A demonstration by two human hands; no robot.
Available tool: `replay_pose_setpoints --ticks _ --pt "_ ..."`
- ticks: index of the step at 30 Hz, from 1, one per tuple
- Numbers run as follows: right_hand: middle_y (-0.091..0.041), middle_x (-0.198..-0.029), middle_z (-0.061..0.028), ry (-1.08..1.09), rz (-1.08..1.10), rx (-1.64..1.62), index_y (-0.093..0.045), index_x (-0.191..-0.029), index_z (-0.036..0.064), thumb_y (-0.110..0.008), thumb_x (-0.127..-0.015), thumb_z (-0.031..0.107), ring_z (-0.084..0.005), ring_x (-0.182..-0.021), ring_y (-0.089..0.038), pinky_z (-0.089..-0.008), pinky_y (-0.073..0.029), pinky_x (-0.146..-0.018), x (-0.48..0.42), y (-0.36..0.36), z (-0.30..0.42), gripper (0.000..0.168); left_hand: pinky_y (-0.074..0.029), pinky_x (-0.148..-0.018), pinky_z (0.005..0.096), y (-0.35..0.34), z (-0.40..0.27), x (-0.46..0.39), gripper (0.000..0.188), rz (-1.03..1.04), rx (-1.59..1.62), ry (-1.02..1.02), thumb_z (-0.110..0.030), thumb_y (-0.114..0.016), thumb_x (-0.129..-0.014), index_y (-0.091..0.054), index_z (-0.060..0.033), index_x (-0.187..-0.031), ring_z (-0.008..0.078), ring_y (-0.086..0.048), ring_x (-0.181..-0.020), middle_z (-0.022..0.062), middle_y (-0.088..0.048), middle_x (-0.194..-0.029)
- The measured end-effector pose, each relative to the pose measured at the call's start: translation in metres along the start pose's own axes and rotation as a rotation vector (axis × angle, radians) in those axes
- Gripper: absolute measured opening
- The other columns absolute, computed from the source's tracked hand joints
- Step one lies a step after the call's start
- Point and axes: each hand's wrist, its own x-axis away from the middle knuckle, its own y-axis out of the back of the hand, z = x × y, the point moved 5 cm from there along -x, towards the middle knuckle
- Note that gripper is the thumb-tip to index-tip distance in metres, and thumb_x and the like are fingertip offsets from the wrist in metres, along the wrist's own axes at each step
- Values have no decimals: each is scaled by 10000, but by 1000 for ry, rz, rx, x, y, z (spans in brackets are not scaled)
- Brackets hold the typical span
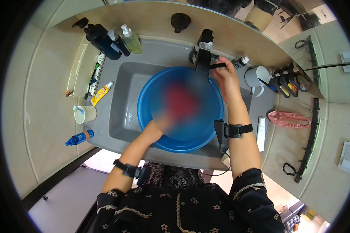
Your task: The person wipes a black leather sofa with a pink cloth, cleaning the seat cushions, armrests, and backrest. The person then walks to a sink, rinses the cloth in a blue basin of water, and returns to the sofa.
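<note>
A blue plastic basin (145, 93) stands in the grey sink (124, 96). Inside it is a red thing (180, 102), too blurred to name. My left hand (159, 126) reaches over the basin's near-left rim towards the red thing; its fingers are lost in the blur, so its grip cannot be made out. Above the basin's far-right side rises a black faucet (203, 59). My right hand (228, 77) has its thumb and fingers at the faucet's lever (218, 65), pinching it. Whether water runs is hidden by the blur.
Pump bottles (131, 40) stand at the back left. A yellow toothpaste tube (102, 93) and a cup (86, 114) lie along the left edge. On the right are a white mug (257, 76), a white tube (261, 134) and a wall-hung pink headband (288, 119).
</note>
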Motion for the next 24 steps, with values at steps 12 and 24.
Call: replay_pose_setpoints --ticks 12,24 --pt "-460 -1301 -101 -29 -148 -11 -372 -1377 89 -490 -867 9 -202 -1117 -511 -282 -417 -922 34 13 -70 530 -363 -1022 327 -9 17 -35 669 -161 542 320 -400 -542 -924 -316 -37 -1439 243 -444 -1260 130 -443 -1396" --pt "-521 -1280 -213 206 219 990 -476 -1308 49 -626 -822 190 -374 -1157 -511 -405 -407 -984 35 -13 -259 528 -212 -1026 665 -29 25 -59 657 -137 1004 401 -574 -473 -905 -360 -172 -1412 367 -404 -1269 118 -473 -1356"
